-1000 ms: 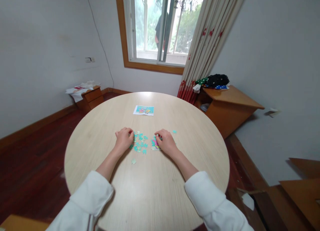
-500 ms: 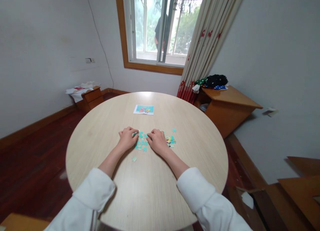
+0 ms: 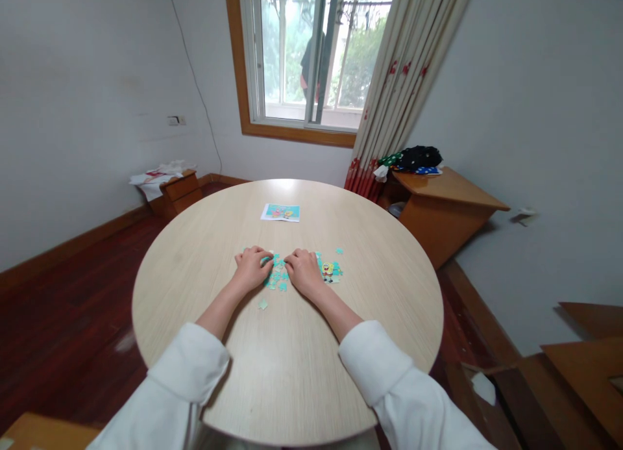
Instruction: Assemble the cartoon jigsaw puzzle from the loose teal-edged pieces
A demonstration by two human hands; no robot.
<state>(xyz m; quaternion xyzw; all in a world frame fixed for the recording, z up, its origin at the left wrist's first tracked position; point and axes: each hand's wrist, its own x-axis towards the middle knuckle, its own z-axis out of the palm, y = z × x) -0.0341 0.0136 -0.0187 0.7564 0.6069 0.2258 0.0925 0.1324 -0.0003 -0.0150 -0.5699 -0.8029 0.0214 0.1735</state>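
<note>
Loose turquoise puzzle pieces (image 3: 278,282) lie in a cluster between my two hands. My left hand (image 3: 253,267) is at the left edge of the cluster, thumb and fingers bent together on a puzzle piece that is mostly hidden. My right hand (image 3: 304,269) is on the other side, its fingertips pinched at a puzzle piece by the cluster's upper right. Just right of that hand is a joined puzzle section (image 3: 329,272) with a yellow cartoon figure, partly covered by the hand. One pale puzzle piece (image 3: 263,304) lies nearer me, and a turquoise puzzle piece (image 3: 339,250) lies farther right.
A printed picture card (image 3: 281,213) lies on the far part of the round table (image 3: 292,372). Behind are a window and a long curtain (image 3: 389,86). A wooden cabinet (image 3: 452,203) with clothes on top stands at right, a small cabinet (image 3: 181,193) at left. Outside the window stands a person.
My left hand has shifted slightly right, toward the other hand. My right hand has moved a little up and left, uncovering more of the joined section. The view has shifted slightly.
</note>
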